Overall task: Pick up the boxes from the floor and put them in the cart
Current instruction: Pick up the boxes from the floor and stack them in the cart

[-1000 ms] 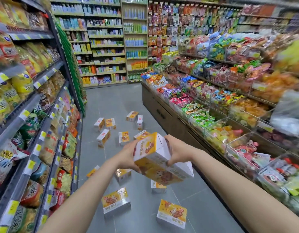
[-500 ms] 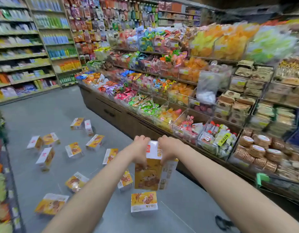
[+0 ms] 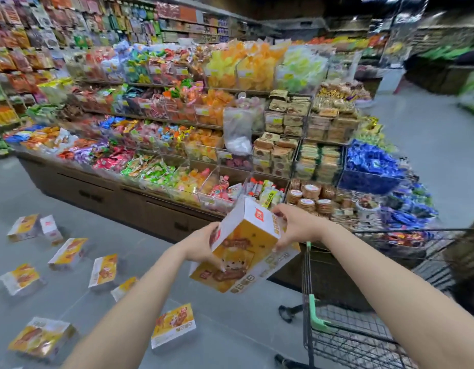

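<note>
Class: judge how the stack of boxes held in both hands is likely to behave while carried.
The boxes keep flat faces and sharp edges: probably stiff. Carried tilted, so likely light. Left hand and right hand only clamp the sides; one may slip.

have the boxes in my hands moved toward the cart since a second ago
Yes. The held boxes were over the scattered floor boxes in mid-aisle; now they are right beside the cart rim, not yet over it.

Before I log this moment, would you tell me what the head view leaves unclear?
- Held boxes: the exact count between the left hand and right hand is unclear; they overlap.
- Cart: its basket is cut by the right and bottom edges, contents unseen.
- Box print: blurred, unreadable.
- Floor boxes: the arm and frame edges hide some.
</note>
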